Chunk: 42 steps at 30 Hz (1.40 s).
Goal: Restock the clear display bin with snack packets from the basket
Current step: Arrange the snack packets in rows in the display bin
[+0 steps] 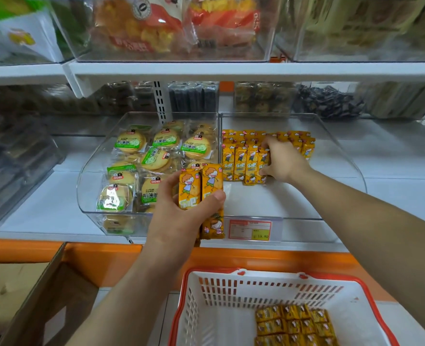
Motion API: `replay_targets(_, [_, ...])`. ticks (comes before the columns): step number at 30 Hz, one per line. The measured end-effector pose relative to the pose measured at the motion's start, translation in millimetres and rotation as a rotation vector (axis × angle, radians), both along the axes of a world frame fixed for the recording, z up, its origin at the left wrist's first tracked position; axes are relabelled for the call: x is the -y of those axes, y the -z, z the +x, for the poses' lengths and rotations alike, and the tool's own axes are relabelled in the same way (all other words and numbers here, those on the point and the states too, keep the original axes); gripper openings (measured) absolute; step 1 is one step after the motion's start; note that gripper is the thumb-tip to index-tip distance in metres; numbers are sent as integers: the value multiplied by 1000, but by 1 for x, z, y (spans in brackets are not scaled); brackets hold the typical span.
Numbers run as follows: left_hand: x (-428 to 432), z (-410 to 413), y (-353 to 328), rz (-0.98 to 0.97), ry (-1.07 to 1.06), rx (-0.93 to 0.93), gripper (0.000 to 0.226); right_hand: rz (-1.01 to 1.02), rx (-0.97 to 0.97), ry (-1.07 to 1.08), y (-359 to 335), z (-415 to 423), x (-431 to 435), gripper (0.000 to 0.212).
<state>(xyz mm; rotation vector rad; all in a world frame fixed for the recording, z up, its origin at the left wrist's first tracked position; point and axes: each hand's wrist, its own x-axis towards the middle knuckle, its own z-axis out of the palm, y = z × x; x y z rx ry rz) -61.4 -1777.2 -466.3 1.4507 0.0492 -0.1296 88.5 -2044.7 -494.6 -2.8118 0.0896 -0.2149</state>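
The clear display bin [348, 161] sits on a white shelf, and its back left part holds orange snack packets [239, 162] stood upright in rows, while the front of its floor is bare. The right hand [285, 162] reaches into the bin from the front right and grips the end packet [262, 166] of the front row, with fingers curled over its top and thumb at its lower edge. At the bin's front left corner the left hand [179, 216] holds two packets [201, 188] upright and side by side, thumb clamped across their fronts and fingers curled behind – at least one more packet shows below the thumb, though the count is unclear. On the bin's front lip hangs a red-bordered price tag [250, 229]. Touching the bin's left wall is a second clear bin [89, 171] filled with round biscuit packs [156, 156] bearing green labels. In front of and below the bin stands a white basket [221, 293] with a red rim – more orange packets [296, 323] lie flat in its near right corner. To the front left of the bin is an open cardboard box [46, 290]. Above the bin, an upper shelf [231, 69] carries other clear bins of bagged snacks, blurred.
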Motion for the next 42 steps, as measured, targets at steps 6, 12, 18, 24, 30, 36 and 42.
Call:
replay_targets(6, [2,-1,1,-42,7,-15,97,-145,2,17,0,-2,-2,69])
replay_targets(12, [4,-1,3,-43,8,-39,97,-160,-24,0,-9,-8,-2,82])
replay_targets(18, [6,-5,-1,-61,12,-55,100,46,35,17,-41,-50,-8,75])
replay_targets(24, [23,-20,-6,-97,51,-108,104,927,-48,-230,-66,-173,-49,32])
replay_targets(30, [44,-44,-7,-75,114,-128,107,992,-77,-177,-62,-236,-70,73])
replay_targets(36, [52,-56,-9,-104,138,-141,85,1264,-152,-100,-55,-246,-48,74])
replay_targets(42, [54,-61,-9,-97,167,-131,93,1330,-184,-122,-48,-250,-35,77])
